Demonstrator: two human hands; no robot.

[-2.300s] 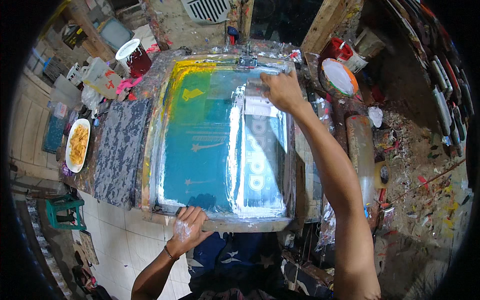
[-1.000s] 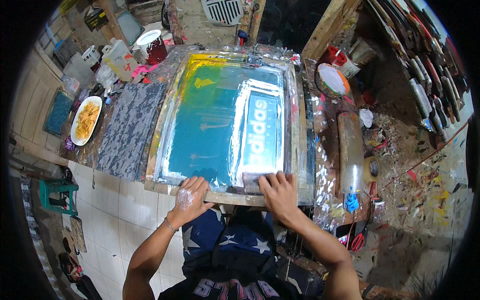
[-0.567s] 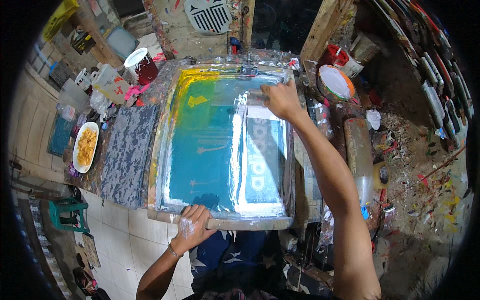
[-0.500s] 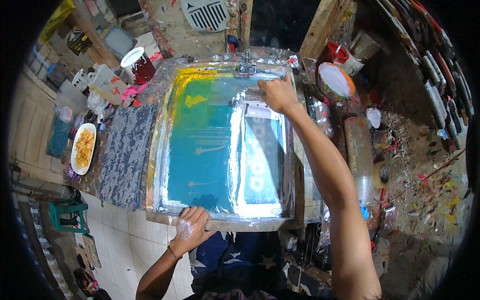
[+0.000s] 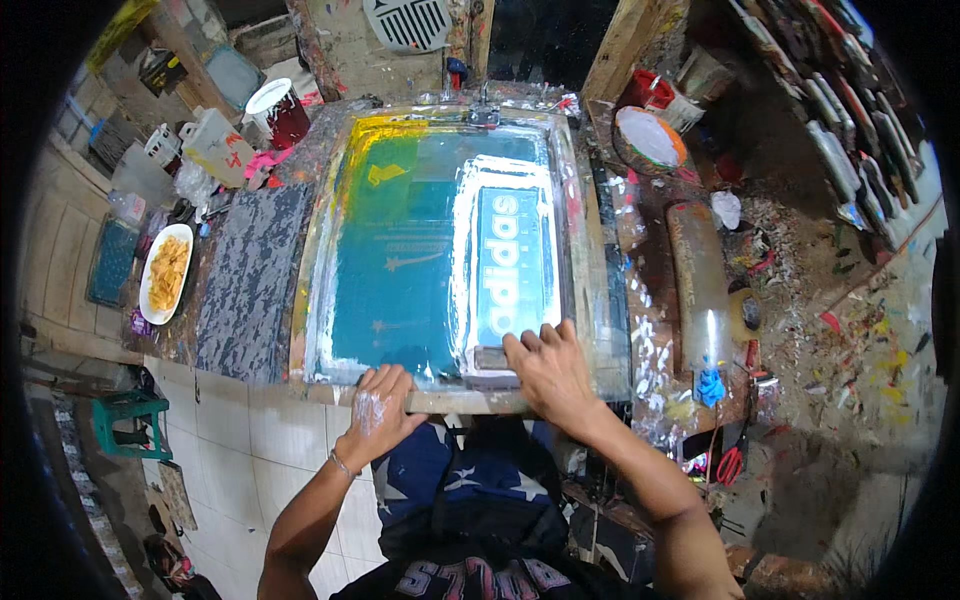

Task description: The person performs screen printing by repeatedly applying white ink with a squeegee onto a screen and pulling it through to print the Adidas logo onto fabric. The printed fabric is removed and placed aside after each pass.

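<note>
Gripping the near rail of the printing screen (image 5: 440, 250) with left hand (image 5: 378, 405) closed, steadying it; pressing squeegee (image 5: 492, 357) under right hand (image 5: 550, 372), fingers curled over it, against mesh.

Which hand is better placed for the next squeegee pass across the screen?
Probably the right hand: it already rests on the squeegee at the near end of the white print strip. The left hand grips the near rail of the screen frame, steadying it.
</note>
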